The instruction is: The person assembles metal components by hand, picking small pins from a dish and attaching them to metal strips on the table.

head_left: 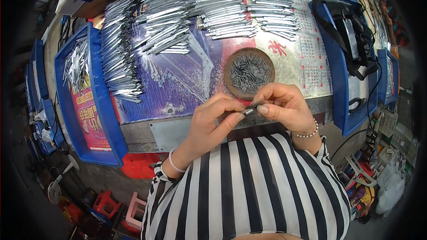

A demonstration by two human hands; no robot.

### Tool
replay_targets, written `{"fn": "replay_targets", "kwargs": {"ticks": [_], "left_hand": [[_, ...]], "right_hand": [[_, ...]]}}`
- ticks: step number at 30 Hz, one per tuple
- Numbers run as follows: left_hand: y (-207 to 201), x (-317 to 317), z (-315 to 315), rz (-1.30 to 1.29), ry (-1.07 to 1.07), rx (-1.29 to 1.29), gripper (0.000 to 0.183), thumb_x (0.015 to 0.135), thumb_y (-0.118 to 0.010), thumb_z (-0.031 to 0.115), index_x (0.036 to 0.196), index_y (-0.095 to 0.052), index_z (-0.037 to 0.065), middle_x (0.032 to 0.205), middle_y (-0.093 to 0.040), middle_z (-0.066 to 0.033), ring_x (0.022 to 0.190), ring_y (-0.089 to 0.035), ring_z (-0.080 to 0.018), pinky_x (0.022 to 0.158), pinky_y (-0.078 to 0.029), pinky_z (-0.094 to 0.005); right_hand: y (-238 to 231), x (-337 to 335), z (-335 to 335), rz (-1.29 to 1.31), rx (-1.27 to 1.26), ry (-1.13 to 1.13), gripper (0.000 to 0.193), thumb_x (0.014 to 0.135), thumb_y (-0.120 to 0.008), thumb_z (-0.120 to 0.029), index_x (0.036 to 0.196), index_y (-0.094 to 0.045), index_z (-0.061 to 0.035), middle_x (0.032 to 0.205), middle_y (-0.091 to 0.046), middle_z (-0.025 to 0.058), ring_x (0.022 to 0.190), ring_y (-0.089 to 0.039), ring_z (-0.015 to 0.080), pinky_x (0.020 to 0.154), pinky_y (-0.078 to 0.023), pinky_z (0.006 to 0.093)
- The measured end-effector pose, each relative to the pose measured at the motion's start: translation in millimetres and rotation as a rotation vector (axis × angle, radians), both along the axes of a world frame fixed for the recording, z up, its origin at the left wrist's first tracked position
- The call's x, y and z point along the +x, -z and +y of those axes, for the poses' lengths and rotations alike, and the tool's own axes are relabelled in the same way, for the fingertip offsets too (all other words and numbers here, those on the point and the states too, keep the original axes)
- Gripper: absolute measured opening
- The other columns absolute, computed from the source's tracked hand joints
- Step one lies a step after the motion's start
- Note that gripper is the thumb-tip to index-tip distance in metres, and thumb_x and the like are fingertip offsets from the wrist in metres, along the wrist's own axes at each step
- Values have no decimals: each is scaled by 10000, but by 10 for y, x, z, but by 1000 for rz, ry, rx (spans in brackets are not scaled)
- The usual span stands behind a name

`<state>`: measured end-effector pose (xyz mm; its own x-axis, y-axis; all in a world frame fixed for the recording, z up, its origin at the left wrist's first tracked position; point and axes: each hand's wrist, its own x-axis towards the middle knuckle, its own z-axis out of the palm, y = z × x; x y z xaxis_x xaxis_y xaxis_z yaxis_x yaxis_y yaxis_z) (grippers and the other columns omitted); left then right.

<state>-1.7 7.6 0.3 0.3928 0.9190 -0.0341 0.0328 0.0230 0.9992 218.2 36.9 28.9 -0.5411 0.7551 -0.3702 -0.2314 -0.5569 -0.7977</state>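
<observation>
In front of my striped shirt, both hands meet at the near edge of the table. My left hand (218, 118) pinches a small shiny metal piece (249, 111) between thumb and fingers. My right hand (284, 106) is closed on the other end of it, thumb against fingertips. Fingers cover most of the piece, so its full shape is hidden. Just beyond my hands stands a round brown bowl (228, 80) holding many short grey metal pins (250, 71). Further back, long thin metal strips (227, 18) lie in several overlapping rows.
At the left, a blue tray (116, 140) holds a heap of metal strips (78, 64). Another blue tray (341, 106) at the right carries black straps (356, 40) and a cable. A printed calendar sheet (311, 53) covers the table's right part. Stools (106, 203) stand on the floor.
</observation>
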Motion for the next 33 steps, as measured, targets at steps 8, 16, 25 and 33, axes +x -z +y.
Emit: {"fn": "replay_targets", "kwargs": {"ticks": [8, 16, 25, 33], "left_hand": [[-31, 17, 14, 18, 11, 28, 105, 849, -657, 12, 949, -636, -13, 882, -596, -78, 739, -564, -118, 642, -450, -231], [7, 12, 19, 84, 38, 117, 121, 833, -663, 5, 952, -645, -3, 834, -594, -73, 686, -570, -132, 596, -448, -252], [-6, 17, -2, 184, 88, 244, 118, 854, -632, 26, 966, -616, -5, 863, -582, -116, 690, -600, -223, 619, -478, -291], [25, 62, -78, -74, -18, -196, 101, 892, -615, 52, 963, -606, -20, 892, -605, -105, 756, -618, -166, 668, -497, -277]], "right_hand": [[78, 22, -29, 11, 132, -40, 88, 868, -553, 38, 944, -540, -5, 815, -520, -33, 728, -466, 8, 632, -385, 174], [32, 11, 34, 1, 27, -95, 140, 835, -510, 73, 927, -462, -21, 838, -457, -20, 707, -443, 23, 618, -389, 200], [-47, -21, 22, -133, 17, -156, 86, 913, -548, -14, 965, -479, -17, 832, -515, -3, 699, -517, 31, 615, -460, 190], [62, -42, -82, -115, 61, -8, 112, 957, -555, -103, 949, -521, 4, 817, -580, 20, 704, -598, 59, 616, -500, 200]]}}
